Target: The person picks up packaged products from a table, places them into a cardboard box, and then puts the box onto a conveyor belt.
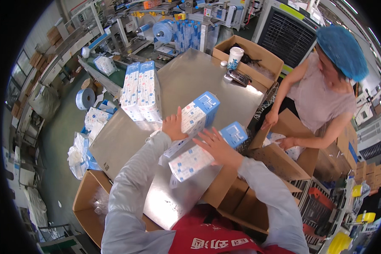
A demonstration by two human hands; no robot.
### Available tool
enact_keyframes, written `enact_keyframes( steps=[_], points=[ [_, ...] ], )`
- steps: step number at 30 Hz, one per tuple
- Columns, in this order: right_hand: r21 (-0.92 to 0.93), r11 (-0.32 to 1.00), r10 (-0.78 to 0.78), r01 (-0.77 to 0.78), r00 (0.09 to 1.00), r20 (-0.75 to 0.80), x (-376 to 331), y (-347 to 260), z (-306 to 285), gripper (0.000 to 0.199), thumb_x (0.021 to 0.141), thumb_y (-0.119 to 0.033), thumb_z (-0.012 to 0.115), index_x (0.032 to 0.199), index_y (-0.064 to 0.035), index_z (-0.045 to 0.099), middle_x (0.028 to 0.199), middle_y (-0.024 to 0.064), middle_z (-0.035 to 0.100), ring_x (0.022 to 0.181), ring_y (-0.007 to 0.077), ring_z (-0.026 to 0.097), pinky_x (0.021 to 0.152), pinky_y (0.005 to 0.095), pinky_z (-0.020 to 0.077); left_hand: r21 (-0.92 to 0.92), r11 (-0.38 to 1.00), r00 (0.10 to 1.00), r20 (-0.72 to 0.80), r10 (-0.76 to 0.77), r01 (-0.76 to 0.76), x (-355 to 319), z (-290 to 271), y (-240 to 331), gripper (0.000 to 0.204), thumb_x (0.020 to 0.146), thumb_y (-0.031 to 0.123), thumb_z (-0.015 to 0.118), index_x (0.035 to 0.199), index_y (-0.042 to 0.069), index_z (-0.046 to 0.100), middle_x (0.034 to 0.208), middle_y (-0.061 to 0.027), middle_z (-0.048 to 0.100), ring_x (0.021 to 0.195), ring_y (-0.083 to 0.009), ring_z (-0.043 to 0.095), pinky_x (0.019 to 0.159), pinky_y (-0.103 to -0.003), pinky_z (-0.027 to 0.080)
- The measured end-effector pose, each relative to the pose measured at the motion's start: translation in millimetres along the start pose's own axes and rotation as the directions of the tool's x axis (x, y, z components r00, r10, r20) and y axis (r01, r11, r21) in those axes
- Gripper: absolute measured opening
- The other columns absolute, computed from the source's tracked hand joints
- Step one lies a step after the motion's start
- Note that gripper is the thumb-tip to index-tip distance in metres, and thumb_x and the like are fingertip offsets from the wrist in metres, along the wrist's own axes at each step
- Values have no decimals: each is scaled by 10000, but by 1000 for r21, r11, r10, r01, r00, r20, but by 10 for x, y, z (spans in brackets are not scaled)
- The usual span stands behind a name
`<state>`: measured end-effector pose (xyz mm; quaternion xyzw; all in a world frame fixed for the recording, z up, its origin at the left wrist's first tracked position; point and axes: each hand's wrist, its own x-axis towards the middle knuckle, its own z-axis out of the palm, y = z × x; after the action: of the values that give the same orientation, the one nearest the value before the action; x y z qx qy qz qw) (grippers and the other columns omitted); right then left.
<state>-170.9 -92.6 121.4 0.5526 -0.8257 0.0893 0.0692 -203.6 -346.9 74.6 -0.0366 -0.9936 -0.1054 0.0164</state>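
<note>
Packs of tissue in blue and white wrap lie under both hands on the steel table (127, 139). Left hand (172, 126) cups the side of the farther pack (194, 116), fingers pressed against it. Right hand (216, 144) lies spread, fingers splayed, over the nearer pack (201, 155). Two more packs (140, 91) stand farther left. Across the table on the right, a co-worker's hands (270, 119) hold a cardboard box (279, 163).
</note>
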Motion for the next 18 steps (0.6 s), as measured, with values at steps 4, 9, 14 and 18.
enact_keyframes(
  steps=[4,9,14,18],
  points=[
    [24,1000,3,-6,989,148,26,-100,51,939,635,-135,747,1478,-144,334,1096,137,546,1068,305,507,1045,455,321,-65,992,994,17,-111,112,216,13,147,1098,567,465,818,1422,20,291,1235,-212,522,1154,-357,514,972,-443,424],
    [-40,966,219,-254,893,-392,-1298,-904,-1044,638,751,-113,653,1365,-211,508,1007,128,558,971,309,553,901,482,440,-520,846,989,-141,52,-118,-362,-175,209,866,617,326,842,1326,21,450,1180,-197,593,1115,-338,575,938,-392,470],
    [141,518,615,-844,253,-747,-3016,-1312,-1869,741,726,-36,757,1364,12,382,1281,183,493,1108,294,513,949,415,424,-921,359,977,-82,199,-150,-1122,-498,1534,955,635,160,878,1400,-11,333,1304,-153,495,1200,-227,509,1010,-336,419],
    [507,542,491,-670,-237,-838,-3608,-1423,-2183,748,752,78,747,1402,46,377,1308,148,531,1118,198,544,959,303,450,-818,393,683,0,731,-421,-1423,-97,2619,998,637,224,883,1432,45,306,1325,-159,462,1275,-287,431,1084,-396,342]
  ],
)
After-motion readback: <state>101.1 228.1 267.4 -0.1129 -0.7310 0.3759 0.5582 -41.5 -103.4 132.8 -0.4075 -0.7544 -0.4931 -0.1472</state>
